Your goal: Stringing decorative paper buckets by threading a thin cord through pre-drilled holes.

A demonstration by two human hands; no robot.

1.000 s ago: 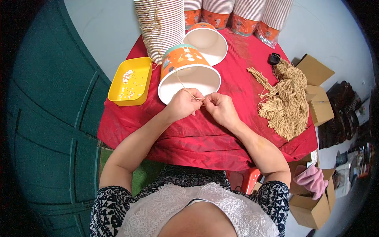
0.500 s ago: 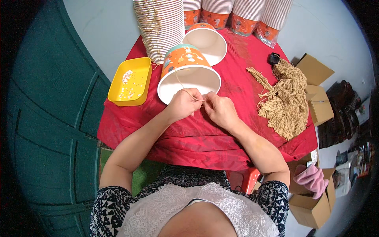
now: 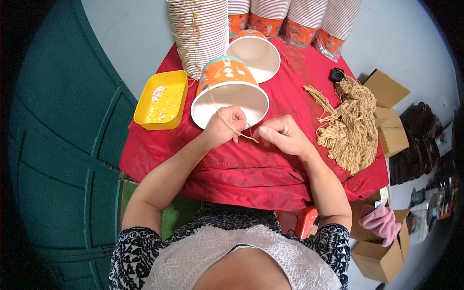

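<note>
A paper bucket [image 3: 227, 72], orange and pale green with a white inside, lies on its side with its mouth towards me. Tan string [image 3: 213, 102] comes from its upper rim, passes over my left hand [image 3: 225, 127] and ends loose near my right fingertips. My left hand is closed on the string just below the bucket's mouth. My right hand [image 3: 286, 136] is curled closed beside it, thumb against forefinger; what it pinches, if anything, is too small to make out. A second bucket [image 3: 258, 58] lies behind the first.
A yellow tray [image 3: 182, 104] with small white and pinkish bits stands left. Tall bucket stacks [image 3: 205, 38] line the back, the nearest hung with string. A heap of tan string [image 3: 355, 128] and a black round object [image 3: 336, 74] lie right on the red cloth [image 3: 290, 179]. Cardboard boxes [image 3: 392, 137] stand beyond.
My right hand has moved away from my left, to the right and slightly towards me. A loose string end now shows between them. The near bucket has shifted very slightly.
</note>
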